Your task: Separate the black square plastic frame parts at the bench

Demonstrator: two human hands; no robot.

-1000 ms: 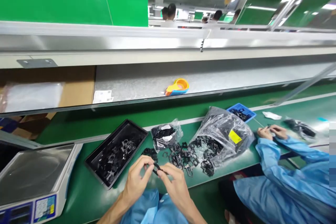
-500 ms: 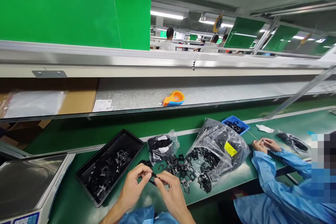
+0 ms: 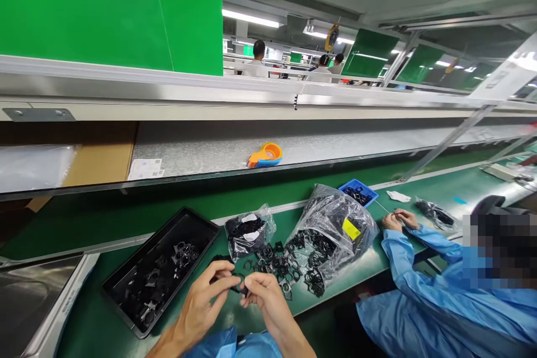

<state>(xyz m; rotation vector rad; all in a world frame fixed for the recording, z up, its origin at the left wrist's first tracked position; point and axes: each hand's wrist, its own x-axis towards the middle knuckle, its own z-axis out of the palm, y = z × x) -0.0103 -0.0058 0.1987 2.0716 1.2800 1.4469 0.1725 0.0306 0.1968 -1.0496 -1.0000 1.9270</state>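
Observation:
My left hand [image 3: 201,302] and my right hand [image 3: 262,296] meet near the bottom middle over the green bench, fingertips pinched together on a small black plastic part [image 3: 238,285]. Just beyond them lies a loose heap of black ring-shaped parts [image 3: 281,263]. A black tray [image 3: 126,293] holding several black parts sits to the left of my hands. A small clear bag of parts [image 3: 247,232] and a large clear bag with a yellow label [image 3: 335,224] stand behind the heap.
A co-worker in a blue smock [image 3: 428,291] sits at the right, hands [image 3: 398,219] together on the bench. A blue bin [image 3: 358,192] stands behind the big bag. A scale [image 3: 29,302] is at the left. An orange tape dispenser [image 3: 265,155] rests on the metal shelf.
The view has swung up and to the right, so everything sits lower and more to the left. My hands stay pinched on the small black part, shifted a little left.

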